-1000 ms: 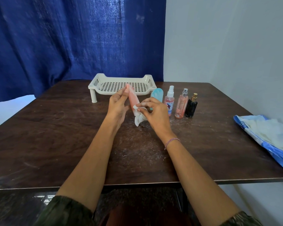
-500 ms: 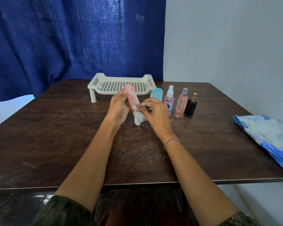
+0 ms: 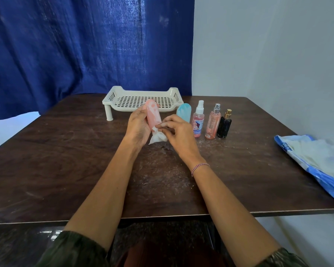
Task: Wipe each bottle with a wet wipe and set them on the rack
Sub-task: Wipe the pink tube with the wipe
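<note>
You are reaching both bare forearms in from 6 o'clock, the left angling toward 1 o'clock and the right toward 11 o'clock, so your hands are meeting at centre. Your left hand point(image 3: 138, 126) is curling round a pink bottle point(image 3: 153, 115), palm facing 3 o'clock. Your right hand point(image 3: 178, 132) is pinching a white wipe point(image 3: 157, 139) against the bottle's lower end with bent fingertips.

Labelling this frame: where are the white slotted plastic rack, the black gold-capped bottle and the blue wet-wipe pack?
White slotted plastic rack point(image 3: 107, 102): head view, front-left corner rim.
Black gold-capped bottle point(image 3: 224, 128): head view, dark body.
Blue wet-wipe pack point(image 3: 316, 157): head view, pale top face.
</note>
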The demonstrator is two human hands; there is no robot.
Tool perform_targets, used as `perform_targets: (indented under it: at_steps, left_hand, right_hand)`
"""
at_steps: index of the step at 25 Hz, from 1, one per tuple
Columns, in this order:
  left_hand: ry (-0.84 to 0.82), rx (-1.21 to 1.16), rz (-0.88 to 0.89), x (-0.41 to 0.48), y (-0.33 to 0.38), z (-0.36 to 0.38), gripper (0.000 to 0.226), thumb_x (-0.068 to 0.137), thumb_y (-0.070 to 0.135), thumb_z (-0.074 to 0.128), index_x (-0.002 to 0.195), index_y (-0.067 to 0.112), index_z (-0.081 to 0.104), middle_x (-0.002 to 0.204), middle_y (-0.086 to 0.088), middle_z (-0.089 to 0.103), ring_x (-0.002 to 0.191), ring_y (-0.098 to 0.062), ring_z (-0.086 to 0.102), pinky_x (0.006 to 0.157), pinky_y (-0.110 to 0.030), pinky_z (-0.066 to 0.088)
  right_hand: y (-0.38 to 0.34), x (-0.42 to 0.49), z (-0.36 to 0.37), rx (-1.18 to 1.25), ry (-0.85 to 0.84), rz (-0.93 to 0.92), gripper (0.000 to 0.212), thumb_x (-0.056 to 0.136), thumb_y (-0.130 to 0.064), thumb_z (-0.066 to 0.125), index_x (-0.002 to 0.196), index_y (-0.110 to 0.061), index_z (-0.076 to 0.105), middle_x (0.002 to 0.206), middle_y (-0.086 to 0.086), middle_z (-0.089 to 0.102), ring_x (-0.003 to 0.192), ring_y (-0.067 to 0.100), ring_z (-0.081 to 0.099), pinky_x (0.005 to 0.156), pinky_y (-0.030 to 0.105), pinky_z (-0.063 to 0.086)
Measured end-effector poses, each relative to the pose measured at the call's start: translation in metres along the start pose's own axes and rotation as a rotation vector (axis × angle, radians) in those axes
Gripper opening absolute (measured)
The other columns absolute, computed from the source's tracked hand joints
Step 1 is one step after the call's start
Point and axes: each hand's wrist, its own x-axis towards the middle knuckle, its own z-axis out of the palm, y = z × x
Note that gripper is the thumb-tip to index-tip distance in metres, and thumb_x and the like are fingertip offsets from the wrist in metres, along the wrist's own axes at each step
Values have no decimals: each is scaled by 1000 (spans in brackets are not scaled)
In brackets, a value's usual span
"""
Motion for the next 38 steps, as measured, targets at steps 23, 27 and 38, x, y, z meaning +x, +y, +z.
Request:
perform_targets:
  at_steps: [23, 27, 38]
  left_hand:
    - [-43, -53, 20, -3, 5, -4, 30, 103, 11, 27, 124, 2, 47, 127, -18, 56, 121, -25, 53, 109, -47, 37]
    - [-17, -91, 26, -1, 6, -8, 28, 102, 10, 30, 124, 3, 46, 128, -18, 55, 123, -26, 53, 109, -47, 37]
    - [-115, -47, -1, -4, 4, -6, 31, 103, 13, 28, 125, 2, 46, 116, -14, 63, 109, -20, 61, 96, -37, 48]
  right_hand:
    - [-3, 0, 0, 46, 43, 10, 19, 82, -5, 67, 100, -6, 71, 103, 4, 66, 93, 5, 57, 84, 6, 43]
    - [1, -1, 0, 25, 33, 19, 17, 81, -6, 69, 98, -7, 72, 98, 4, 68, 86, 1, 55, 79, 0, 41]
    - [1, 0, 0, 40, 108, 27, 18, 80, -6, 69, 98, -8, 72, 96, 2, 67, 83, -1, 53, 77, -4, 37]
